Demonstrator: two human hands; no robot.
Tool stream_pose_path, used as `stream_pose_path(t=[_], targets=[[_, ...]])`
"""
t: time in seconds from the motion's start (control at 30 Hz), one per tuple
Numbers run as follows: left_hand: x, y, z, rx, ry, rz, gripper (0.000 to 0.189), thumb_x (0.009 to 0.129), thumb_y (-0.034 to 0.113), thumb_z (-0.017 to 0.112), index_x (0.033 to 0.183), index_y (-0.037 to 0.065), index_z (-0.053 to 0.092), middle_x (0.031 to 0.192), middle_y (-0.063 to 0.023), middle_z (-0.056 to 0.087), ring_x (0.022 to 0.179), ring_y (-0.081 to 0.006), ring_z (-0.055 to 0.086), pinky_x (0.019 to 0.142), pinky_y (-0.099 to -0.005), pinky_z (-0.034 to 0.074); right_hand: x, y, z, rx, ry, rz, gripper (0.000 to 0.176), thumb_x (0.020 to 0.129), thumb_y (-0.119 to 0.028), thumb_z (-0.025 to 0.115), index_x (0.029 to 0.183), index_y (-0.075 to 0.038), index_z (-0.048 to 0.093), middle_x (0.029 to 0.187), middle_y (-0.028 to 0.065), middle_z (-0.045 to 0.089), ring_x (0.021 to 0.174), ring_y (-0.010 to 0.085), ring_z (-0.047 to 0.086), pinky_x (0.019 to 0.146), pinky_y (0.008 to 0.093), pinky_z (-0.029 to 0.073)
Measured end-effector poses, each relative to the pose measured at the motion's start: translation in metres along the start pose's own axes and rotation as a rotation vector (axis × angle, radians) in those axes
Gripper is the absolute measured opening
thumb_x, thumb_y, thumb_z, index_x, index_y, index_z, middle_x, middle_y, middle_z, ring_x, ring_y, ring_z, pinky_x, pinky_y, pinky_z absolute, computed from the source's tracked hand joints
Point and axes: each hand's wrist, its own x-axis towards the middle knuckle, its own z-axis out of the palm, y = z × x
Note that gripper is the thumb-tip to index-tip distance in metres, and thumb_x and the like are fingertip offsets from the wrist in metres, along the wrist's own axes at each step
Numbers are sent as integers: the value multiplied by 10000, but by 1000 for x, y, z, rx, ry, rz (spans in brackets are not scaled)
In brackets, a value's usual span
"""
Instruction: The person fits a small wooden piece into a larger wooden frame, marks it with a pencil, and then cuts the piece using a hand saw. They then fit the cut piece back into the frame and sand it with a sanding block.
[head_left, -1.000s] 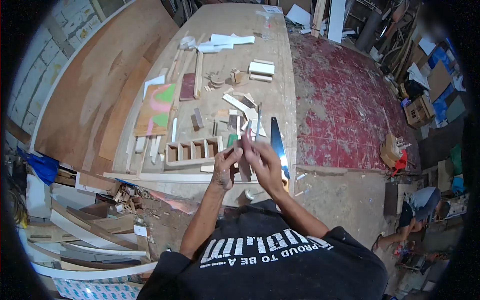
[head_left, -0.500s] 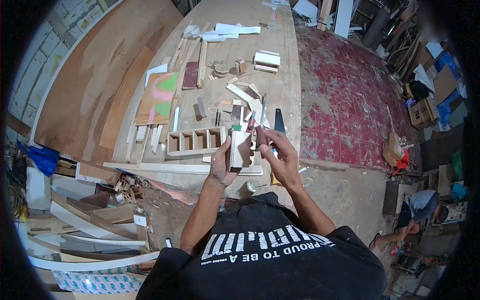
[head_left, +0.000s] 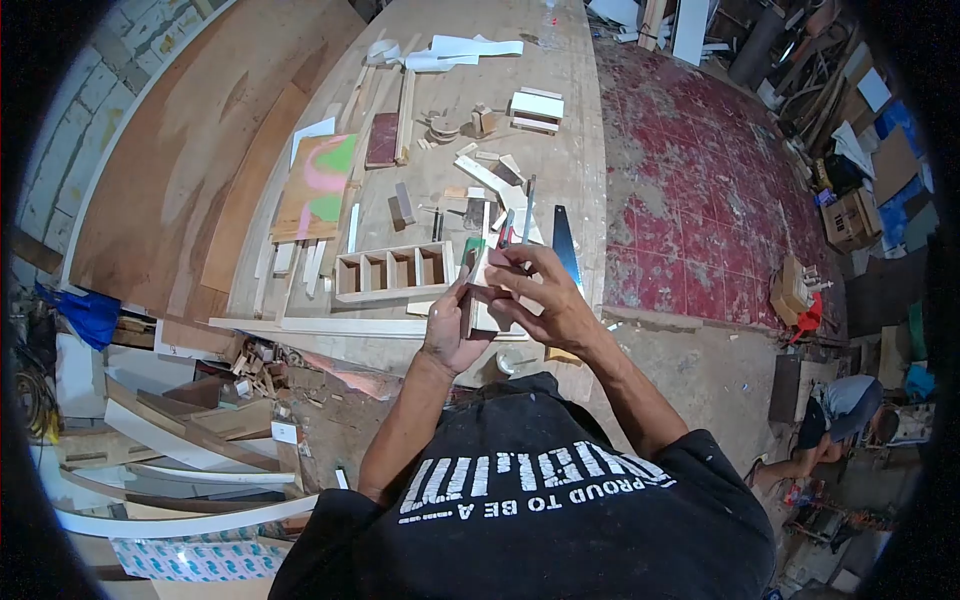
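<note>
In my left hand is a small wooden box-like piece, gripped along its left side and from below. My right hand is over the right side of this piece, fingers bent. Between those fingers a reddish-brown strip, apparently folded sandpaper, shows in part; the fingers hide the rest. Just left of my hands lies a wooden tray with several compartments. Beyond the hands are a green item, a thin metal blade and a handsaw.
The workbench carries wood offcuts, a painted board, white strips and a small white-topped wooden piece. A round container is near its front edge. Another person bends down at the right.
My right hand has moved left with the reddish-brown strip, from beside the wooden piece onto it. The piece has shifted slightly, still in my left hand.
</note>
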Motion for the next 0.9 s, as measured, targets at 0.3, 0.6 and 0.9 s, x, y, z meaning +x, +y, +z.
stream_pose_path(t=[0.3,0.6,0.9], targets=[[-6,4,7,136,223,115,509,1055,436,352,1369,60,491,1258,-137,615,1110,-250,616,943,-398,505,-48,42,6,63,302,371,345,832,-133,697,1151,-13,639,1116,211,615,1047,359,593,890,419,475],[-24,6,-11,329,317,154,500,1031,374,476,1378,14,472,1321,-154,580,1198,-278,583,1018,-418,479,-182,153,84,-423,-21,696,304,835,-219,692,1068,-51,596,1017,196,584,979,397,564,814,515,452],[-35,3,0,209,258,221,550,1017,377,493,1427,16,425,1383,-155,540,1277,-276,533,1083,-416,426,-132,123,73,-213,108,715,361,875,-304,691,1135,-60,640,1206,158,586,1062,303,593,901,432,463]])
